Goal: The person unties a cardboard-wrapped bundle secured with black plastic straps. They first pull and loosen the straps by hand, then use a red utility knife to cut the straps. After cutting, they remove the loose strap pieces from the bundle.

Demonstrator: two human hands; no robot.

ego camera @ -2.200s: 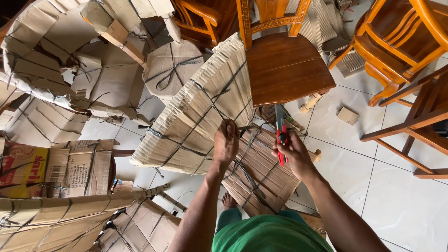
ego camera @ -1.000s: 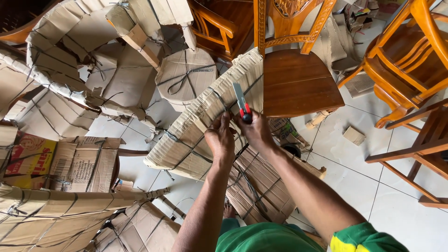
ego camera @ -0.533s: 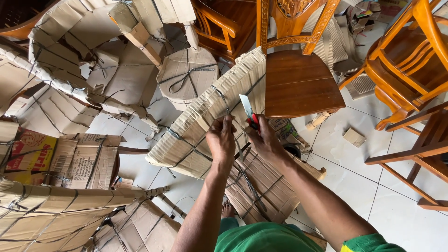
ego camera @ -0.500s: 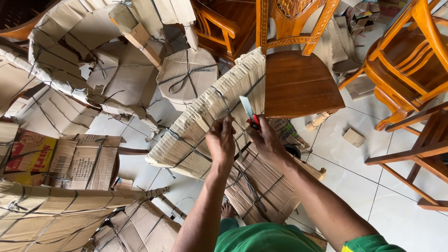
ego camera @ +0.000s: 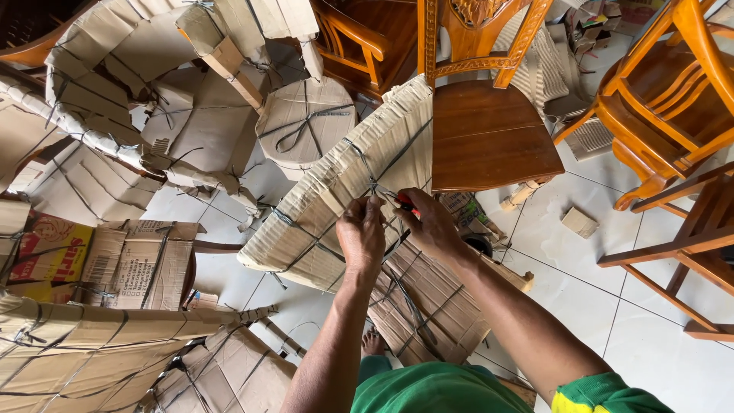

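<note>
View from above of a person's two bare hands meeting at a knot of dark strapping on a long, curved piece of furniture wrapped in corrugated cardboard. The left hand pinches the strapping with closed fingertips. The right hand is curled around a red-handled tool, mostly hidden, right beside the knot. The wrapped piece slants over a white tiled floor, its upper end next to a bare wooden chair. More cardboard-wrapped bundles lie to the left, and other wooden chairs stand at right.
</note>
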